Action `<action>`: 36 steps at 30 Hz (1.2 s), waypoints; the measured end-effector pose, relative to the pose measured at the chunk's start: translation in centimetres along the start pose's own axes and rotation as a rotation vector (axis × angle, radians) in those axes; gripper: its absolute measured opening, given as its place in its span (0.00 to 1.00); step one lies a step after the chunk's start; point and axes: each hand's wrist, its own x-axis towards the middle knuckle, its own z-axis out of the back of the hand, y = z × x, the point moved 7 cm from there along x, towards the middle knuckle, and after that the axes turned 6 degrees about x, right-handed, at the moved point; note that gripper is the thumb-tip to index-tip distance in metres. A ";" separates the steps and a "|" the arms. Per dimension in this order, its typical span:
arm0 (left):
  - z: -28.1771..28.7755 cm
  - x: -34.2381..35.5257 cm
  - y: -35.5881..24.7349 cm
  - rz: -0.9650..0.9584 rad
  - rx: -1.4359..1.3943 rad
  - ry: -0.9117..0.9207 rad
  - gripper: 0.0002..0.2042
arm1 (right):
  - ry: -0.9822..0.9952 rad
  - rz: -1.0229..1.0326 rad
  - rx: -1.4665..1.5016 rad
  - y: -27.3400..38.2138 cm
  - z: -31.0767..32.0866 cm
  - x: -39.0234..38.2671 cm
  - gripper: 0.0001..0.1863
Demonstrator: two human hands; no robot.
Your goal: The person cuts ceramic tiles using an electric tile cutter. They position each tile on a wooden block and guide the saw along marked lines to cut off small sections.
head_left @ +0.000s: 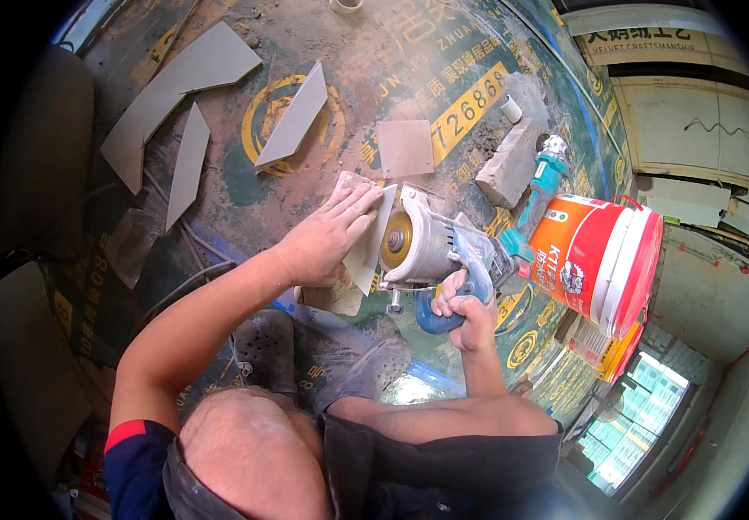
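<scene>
My left hand lies along a pale tile piece, its fingers stretched together over the upper end and gripping it on edge. Just right of that tile is a handheld stone cutter with a round, gold-coloured disc facing it. The tile is right beside the disc; whether they touch I cannot tell. My right hand wraps round the cutter's blue rear handle. Under the tile, a light block shows partly.
Angled tile offcuts and a square tile lie on the dusty printed floor covering. At right are a stone block, a teal cordless tool and an orange-white bucket. Cables run at left, near my shoes.
</scene>
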 end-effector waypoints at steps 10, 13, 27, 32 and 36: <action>0.1 0.0 -0.1 0.002 0.004 0.000 0.41 | 0.006 -0.007 0.040 -0.2 0.4 -0.5 0.14; 0.2 -0.1 -0.1 0.000 -0.018 -0.016 0.40 | 0.007 -0.013 0.054 -0.3 0.2 -0.6 0.14; 0.0 -0.2 0.0 -0.003 -0.002 -0.004 0.41 | 0.016 -0.036 0.018 -0.7 0.6 -1.1 0.15; 0.2 -0.2 0.0 0.006 -0.003 0.003 0.42 | 0.019 -0.046 0.011 -0.9 0.6 -1.2 0.15; 0.1 0.1 -0.1 -0.004 -0.011 0.001 0.43 | 0.015 -0.043 0.006 -0.7 0.7 -1.5 0.14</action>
